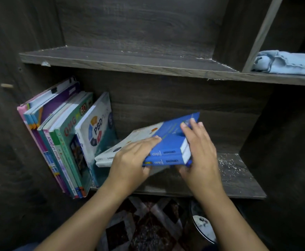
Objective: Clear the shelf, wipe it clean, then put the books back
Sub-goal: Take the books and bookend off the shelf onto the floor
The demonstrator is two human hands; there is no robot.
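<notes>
Both hands hold a tilted stack of books above the lower shelf (238,176): two blue books (168,151) on top of white ones (130,144). My left hand (131,160) grips the stack's near spine side, fingers on top and thumb underneath. My right hand (200,151) grips its right end, fingers over the blue cover. Several colourful books (66,138) lean upright at the shelf's left end, a white PBD book (99,125) at their right. A light blue cloth (287,63) lies on the upper shelf at the right.
The upper shelf board (130,58) has chipped edges. White dust specks dot the lower shelf's right part. Dark wooden side walls close in left and right. Below are a patterned floor (148,223) and a round white object (202,227).
</notes>
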